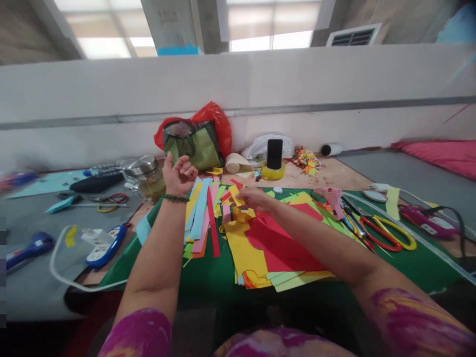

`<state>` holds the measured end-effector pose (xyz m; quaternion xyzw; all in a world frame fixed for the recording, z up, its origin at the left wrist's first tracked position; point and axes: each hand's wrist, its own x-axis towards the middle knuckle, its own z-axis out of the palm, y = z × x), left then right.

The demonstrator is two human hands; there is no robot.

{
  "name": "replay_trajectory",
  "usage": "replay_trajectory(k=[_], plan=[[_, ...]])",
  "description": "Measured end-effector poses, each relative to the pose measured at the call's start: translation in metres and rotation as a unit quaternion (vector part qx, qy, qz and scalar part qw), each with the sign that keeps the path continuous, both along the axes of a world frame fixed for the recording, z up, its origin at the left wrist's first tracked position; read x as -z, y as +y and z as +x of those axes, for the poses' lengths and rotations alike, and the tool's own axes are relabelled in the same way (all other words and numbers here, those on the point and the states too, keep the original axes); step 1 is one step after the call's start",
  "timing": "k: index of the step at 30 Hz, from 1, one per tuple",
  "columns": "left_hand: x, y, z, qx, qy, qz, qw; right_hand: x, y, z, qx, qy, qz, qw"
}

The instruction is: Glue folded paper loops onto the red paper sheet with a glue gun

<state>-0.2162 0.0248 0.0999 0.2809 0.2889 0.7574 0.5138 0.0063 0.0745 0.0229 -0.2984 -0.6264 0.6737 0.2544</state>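
Observation:
My left hand (180, 174) is raised over the far left of the paper, palm turned up. Its fingers are loosely curled and apart, with nothing visible in them. My right hand (257, 199) pinches a small yellow piece of paper (235, 195) above a heap of scraps. Coloured paper strips (201, 213), blue, pink, red and yellow, lie side by side below my left hand. Under my right forearm spread red paper sheets (286, 243), partly covering a cut yellow sheet (240, 243) and green sheets.
On the right lie scissors (386, 233) and a pink glue gun (333, 202). A phone (274, 153) stands in a yellow tape roll (273, 171) at the back. A glass jar (147, 183), a green bag (199, 148) and a blue power strip (107, 247) are on the left.

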Motion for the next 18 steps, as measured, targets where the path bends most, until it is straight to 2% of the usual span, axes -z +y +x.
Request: replay_trajectory(k=[3,6,8,9,11,13,15,18], plan=[[0.004,0.007,0.007,0.058,0.112,-0.128,0.984,-0.008,0.009,0.002,0.060,0.014,0.091,0.994],[0.009,0.011,0.024,0.155,0.272,-0.236,0.920,-0.014,0.015,0.005,0.129,0.041,0.201,0.970],[0.013,0.012,0.038,0.223,0.338,-0.266,0.875,-0.014,0.015,0.006,0.156,0.055,0.330,0.929],[0.016,0.012,0.045,0.248,0.354,-0.263,0.862,-0.013,0.013,0.006,0.157,0.058,0.393,0.904],[0.023,0.013,0.055,0.263,0.359,-0.234,0.865,-0.009,0.009,0.006,0.143,0.059,0.475,0.866],[0.029,0.014,0.057,0.246,0.347,-0.202,0.882,-0.007,0.002,0.006,0.126,0.062,0.481,0.865],[0.032,0.017,0.052,0.226,0.332,-0.185,0.897,-0.007,-0.004,0.006,0.122,0.069,0.449,0.883],[0.028,0.018,0.037,0.197,0.303,-0.158,0.919,-0.010,-0.008,0.005,0.132,0.106,0.281,0.945]])
